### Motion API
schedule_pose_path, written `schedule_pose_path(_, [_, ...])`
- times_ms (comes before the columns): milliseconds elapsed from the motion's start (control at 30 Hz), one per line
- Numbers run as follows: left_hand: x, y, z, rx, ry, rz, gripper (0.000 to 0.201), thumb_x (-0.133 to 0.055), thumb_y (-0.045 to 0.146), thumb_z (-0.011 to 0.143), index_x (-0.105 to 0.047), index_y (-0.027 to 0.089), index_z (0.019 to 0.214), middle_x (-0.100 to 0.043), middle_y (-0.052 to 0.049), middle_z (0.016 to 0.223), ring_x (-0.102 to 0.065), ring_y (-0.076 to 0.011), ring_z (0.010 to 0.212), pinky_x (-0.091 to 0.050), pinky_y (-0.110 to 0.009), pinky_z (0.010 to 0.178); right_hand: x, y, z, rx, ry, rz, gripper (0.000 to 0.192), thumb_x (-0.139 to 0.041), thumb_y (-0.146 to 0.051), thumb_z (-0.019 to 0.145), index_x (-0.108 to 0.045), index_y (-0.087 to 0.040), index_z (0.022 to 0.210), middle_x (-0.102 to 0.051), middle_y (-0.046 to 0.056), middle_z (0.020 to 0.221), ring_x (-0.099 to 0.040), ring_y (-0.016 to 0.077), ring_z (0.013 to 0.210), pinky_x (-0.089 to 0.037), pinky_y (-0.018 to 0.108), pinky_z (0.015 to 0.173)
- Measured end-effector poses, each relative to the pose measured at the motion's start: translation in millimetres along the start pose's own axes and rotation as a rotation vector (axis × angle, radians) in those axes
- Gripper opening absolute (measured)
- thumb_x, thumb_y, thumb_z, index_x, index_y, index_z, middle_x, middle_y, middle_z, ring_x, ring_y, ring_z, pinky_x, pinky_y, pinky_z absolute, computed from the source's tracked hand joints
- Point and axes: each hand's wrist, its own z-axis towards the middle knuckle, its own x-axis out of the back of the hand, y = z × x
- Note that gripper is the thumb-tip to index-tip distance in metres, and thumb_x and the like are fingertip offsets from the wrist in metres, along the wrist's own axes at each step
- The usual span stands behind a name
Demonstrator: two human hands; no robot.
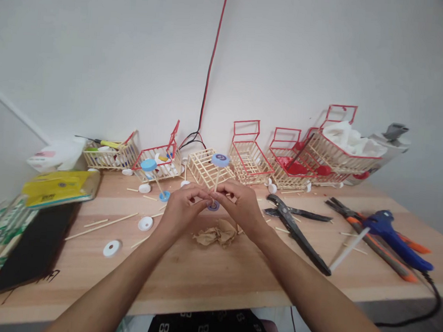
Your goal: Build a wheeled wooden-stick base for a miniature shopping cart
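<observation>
Over the middle of the table I hold a thin wooden stick (217, 178) upright, with a blue bottle cap (220, 159) on its top end and another blue cap (213, 205) at its lower end. My right hand (238, 200) is closed, pinching the stick between the caps. Closed at the same spot, my left hand (189, 202) has its fingertips against the stick, just above the lower cap. A similar stick with two light-blue caps (148, 165) stands tilted left of my hands. Crumpled brown paper (215, 234) lies just below them.
Small stick-built carts with red trim, one being this cart (249, 160), line the wall. Black-handled pliers (298, 232), orange-grey pliers (378, 248) and a blue glue gun (394, 239) lie right. Left are white caps (112, 248), loose sticks, a black board (33, 249) and a yellow packet (60, 189).
</observation>
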Motion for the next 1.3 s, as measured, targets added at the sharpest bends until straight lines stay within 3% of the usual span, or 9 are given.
schedule_pose_path(333, [6.6, 4, 2, 0.055, 0.056, -0.188, 0.014, -0.064, 0.03, 0.078, -0.065, 0.016, 0.073, -0.065, -0.003, 0.082, -0.058, -0.0163, 0.079, -0.042, -0.027, 0.073, 3, 4, 1, 0.001, -0.013, -0.058, 0.023, -0.056, -0.026, 0.089, -0.054, -0.019, 0.067, -0.053, -0.001, 0.068, -0.048, 0.0134, 0.068, -0.035, 0.025, 0.065])
schedule_pose_path(467, [13.8, -2, 5, 0.137, 0.169, -0.338, 0.023, -0.058, 0.036, 0.085, -0.055, 0.017, 0.073, -0.055, 0.002, 0.067, -0.05, -0.0115, 0.066, -0.038, -0.023, 0.065, 4, 8, 2, -0.042, 0.032, -0.072, 0.023, -0.056, -0.028, 0.088, -0.054, -0.02, 0.066, -0.052, -0.001, 0.065, -0.047, 0.0133, 0.066, -0.035, 0.025, 0.063])
schedule_pose_path(633, [13.2, -10, 7, 0.158, 0.153, -0.504, 0.034, -0.048, 0.044, 0.091, -0.044, 0.019, 0.068, -0.037, 0.006, 0.052, -0.034, -0.0093, 0.05, -0.03, -0.022, 0.052, 5, 11, 3, -0.066, 0.079, -0.05, 0.022, -0.058, -0.029, 0.087, -0.055, -0.019, 0.067, -0.051, -0.002, 0.064, -0.045, 0.0125, 0.063, -0.034, 0.025, 0.061])
schedule_pose_path(767, [10.2, -7, 6, 0.184, 0.124, -0.536, 0.038, -0.049, 0.045, 0.089, -0.041, 0.019, 0.062, -0.033, 0.007, 0.047, -0.03, -0.0087, 0.045, -0.027, -0.022, 0.048, 9, 10, 4, -0.097, 0.12, -0.031, 0.024, -0.056, -0.033, 0.088, -0.056, -0.019, 0.068, -0.05, -0.002, 0.063, -0.043, 0.0122, 0.061, -0.034, 0.025, 0.06])
schedule_pose_path(900, [10.2, -3, 4, 0.194, 0.078, -0.389, 0.037, -0.054, 0.044, 0.086, -0.05, 0.017, 0.06, -0.047, 0.003, 0.051, -0.04, -0.0092, 0.05, -0.034, -0.022, 0.052, 13, 10, 5, -0.15, 0.146, 0.029, 0.028, -0.056, -0.039, 0.087, -0.058, -0.019, 0.069, -0.051, -0.001, 0.064, -0.042, 0.0118, 0.06, -0.033, 0.025, 0.057])
schedule_pose_path(1033, [8.8, -3, 4, 0.226, -0.006, -0.335, 0.019, -0.065, 0.034, 0.075, -0.064, 0.014, 0.075, -0.067, -0.004, 0.07, -0.06, -0.0149, 0.066, -0.044, -0.025, 0.062, 14, 14, 5, -0.175, 0.132, 0.084, 0.028, -0.057, -0.043, 0.086, -0.061, -0.018, 0.073, -0.052, -0.001, 0.066, -0.045, 0.0124, 0.062, -0.035, 0.024, 0.058])
schedule_pose_path(1167, [6.9, -5, 4, 0.125, -0.088, -0.17, 0.016, -0.065, 0.026, 0.072, -0.071, 0.018, 0.085, -0.073, -0.007, 0.095, -0.065, -0.0212, 0.09, -0.047, -0.031, 0.078, 12, 16, 5, -0.185, 0.122, 0.14, 0.026, -0.056, -0.042, 0.086, -0.063, -0.019, 0.077, -0.058, 0.001, 0.072, -0.052, 0.0142, 0.068, -0.039, 0.025, 0.063])
schedule_pose_path(1233, [6.5, -4, 4, 0.074, -0.051, -0.087, 0.011, -0.067, 0.028, 0.073, -0.072, 0.018, 0.076, -0.072, -0.007, 0.1, -0.064, -0.0216, 0.093, -0.046, -0.031, 0.08, 12, 16, 5, -0.178, 0.112, 0.153, 0.025, -0.055, -0.041, 0.087, -0.064, -0.019, 0.08, -0.059, 0.001, 0.073, -0.054, 0.0149, 0.071, -0.041, 0.026, 0.065])
schedule_pose_path(1300, [6.6, -4, 3, 0.044, 0.018, -0.022, 0.024, -0.064, 0.034, 0.078, -0.066, 0.017, 0.06, -0.072, -0.007, 0.088, -0.065, -0.0199, 0.084, -0.046, -0.03, 0.077, 11, 14, 5, -0.169, 0.093, 0.158, 0.024, -0.054, -0.039, 0.088, -0.064, -0.019, 0.08, -0.06, 0.001, 0.073, -0.055, 0.0153, 0.073, -0.041, 0.026, 0.067])
